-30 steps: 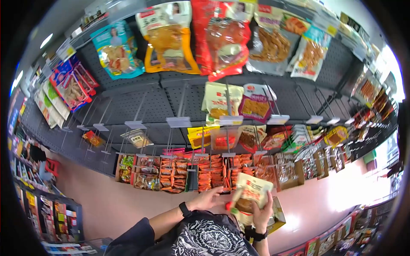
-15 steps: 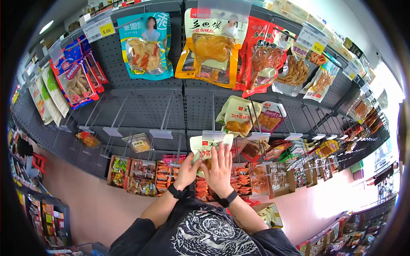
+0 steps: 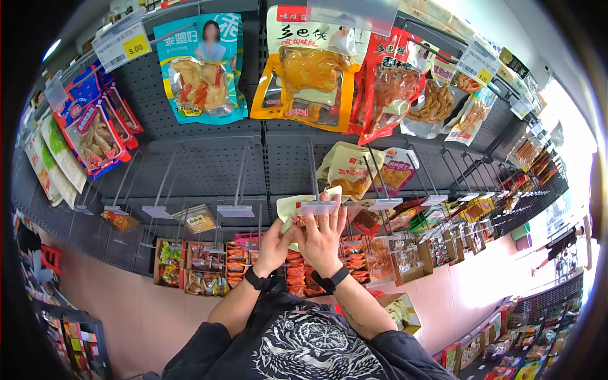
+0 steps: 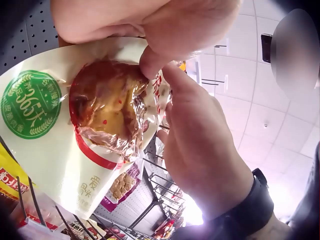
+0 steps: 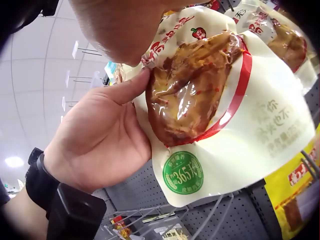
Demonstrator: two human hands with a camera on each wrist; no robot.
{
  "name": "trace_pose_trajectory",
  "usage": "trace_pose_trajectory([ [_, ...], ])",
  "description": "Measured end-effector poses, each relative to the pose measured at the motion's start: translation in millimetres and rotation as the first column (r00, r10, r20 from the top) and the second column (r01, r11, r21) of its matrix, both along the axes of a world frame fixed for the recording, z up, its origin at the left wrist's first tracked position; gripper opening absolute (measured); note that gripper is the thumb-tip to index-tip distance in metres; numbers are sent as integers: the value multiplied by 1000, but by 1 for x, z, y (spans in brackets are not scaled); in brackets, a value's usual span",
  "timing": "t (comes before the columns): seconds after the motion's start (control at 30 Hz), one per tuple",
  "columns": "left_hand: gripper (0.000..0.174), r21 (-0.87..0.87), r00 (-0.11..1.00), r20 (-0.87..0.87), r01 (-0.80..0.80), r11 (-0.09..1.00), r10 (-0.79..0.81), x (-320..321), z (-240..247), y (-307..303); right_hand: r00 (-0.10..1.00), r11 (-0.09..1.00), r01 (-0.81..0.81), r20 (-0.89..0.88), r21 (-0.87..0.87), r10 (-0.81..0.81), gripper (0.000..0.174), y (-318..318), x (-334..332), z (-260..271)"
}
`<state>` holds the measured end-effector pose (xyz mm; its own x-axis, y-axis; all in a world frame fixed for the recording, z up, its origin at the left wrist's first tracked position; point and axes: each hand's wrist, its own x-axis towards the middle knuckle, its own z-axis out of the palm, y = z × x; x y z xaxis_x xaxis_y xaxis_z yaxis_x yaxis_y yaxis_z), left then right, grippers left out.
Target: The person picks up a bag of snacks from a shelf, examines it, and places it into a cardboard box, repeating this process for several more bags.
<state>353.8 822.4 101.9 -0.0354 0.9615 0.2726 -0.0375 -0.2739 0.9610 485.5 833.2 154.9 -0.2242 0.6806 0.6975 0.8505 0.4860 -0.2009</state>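
Note:
A cream packet of braised meat (image 5: pixel 190 95) with a clear window and a green round seal is upright at a shelf hook in front of me. My left hand (image 3: pixel 273 247) pinches its left edge, the thumb (image 5: pixel 135 85) on the front and the other fingers behind. My right hand (image 3: pixel 322 237) lies over the upper part of the packet with its fingers stretched upward, across a clear label holder (image 3: pixel 318 208) at the hook's end. In the head view the hands cover most of the packet; its cream top corner (image 3: pixel 288 206) shows.
Similar cream packets (image 3: pixel 347 168) hang just right and behind. Larger meat bags (image 3: pixel 311 76) hang in the row above. Long metal hooks (image 3: pixel 235 183) jut out on the left. Cartons of small orange snacks (image 3: pixel 304 275) stand below, with another open carton (image 3: pixel 402 313) near my right arm.
A second ago the right hand held the packet low at the right, the left hand apart. Both hands then brought it up to the hook; lately the right hand has shifted slightly upward.

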Motion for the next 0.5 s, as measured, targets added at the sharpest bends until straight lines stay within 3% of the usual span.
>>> trace_pose_trajectory([
  [0.23, 31, -11, 999, -35, -20, 1000, 20, -2, 7, 9, 1000, 1000, 1, -27, -21, -1, 57, 15, -5, 6],
  [0.33, 25, -88, 926, -360, -152, 984, 111, -5, 33, 34, 999, 996, 31, 28, -78, -29, 61, 42, -12, 12],
  [0.4, 31, -57, 952, -275, -153, 987, 132, -6, 27, 64, 999, 1000, 19, 40, -13, -19, 63, 66, -12, 5],
  [0.5, 27, 138, 974, -141, -157, 978, 177, -11, -2, 114, 998, 994, -33, 48, -100, 38, 58, 71, 5, -6],
])
